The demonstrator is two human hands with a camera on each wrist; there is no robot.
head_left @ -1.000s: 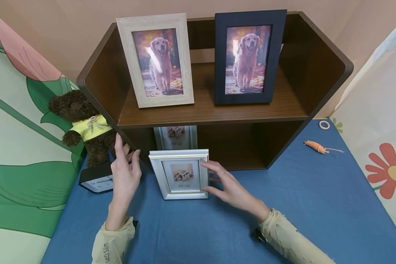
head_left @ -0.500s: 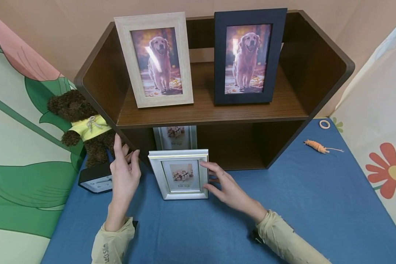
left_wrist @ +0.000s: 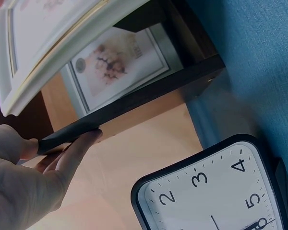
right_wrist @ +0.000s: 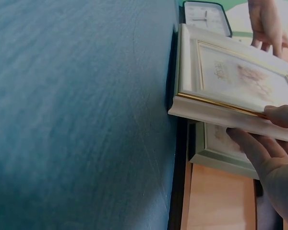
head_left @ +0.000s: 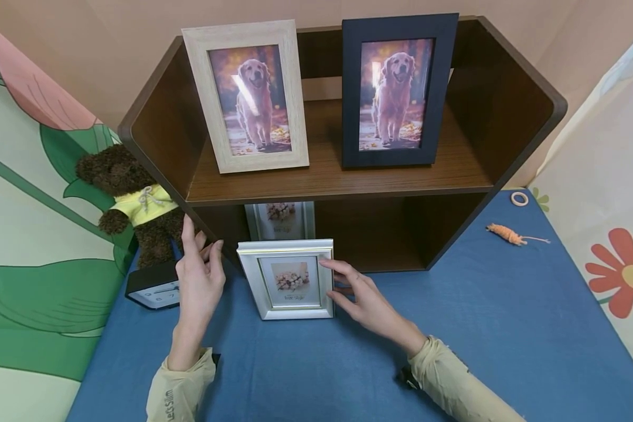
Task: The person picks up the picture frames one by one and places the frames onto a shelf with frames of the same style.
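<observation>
In the head view, a silver-white picture frame (head_left: 292, 313) with a flower print stands upright on the blue cloth before the shelf's lower compartment. My right hand (head_left: 366, 299) grips its right side edge; in the right wrist view one fingertip (right_wrist: 281, 115) lies on its front while other fingers reach behind. The left hand (head_left: 200, 278) holds the front edge of the shelf's left side panel (left_wrist: 129, 103), its fingers along the panel's outer face. Behind the held frame, a similar flower-print frame (head_left: 283, 221) stands inside the lower compartment of the dark brown shelf (head_left: 327, 181).
A cream frame (head_left: 300, 117) and a dark blue frame (head_left: 352, 94) with dog pictures stand on the upper shelf. Left of the shelf are a brown teddy bear (head_left: 146, 205) and a black clock (head_left: 155, 293). An orange toy (head_left: 506, 234) and a ring (head_left: 519, 198) lie on the right.
Both hands and the flower-print frame stay almost still. The right forearm shifts slightly to the left.
</observation>
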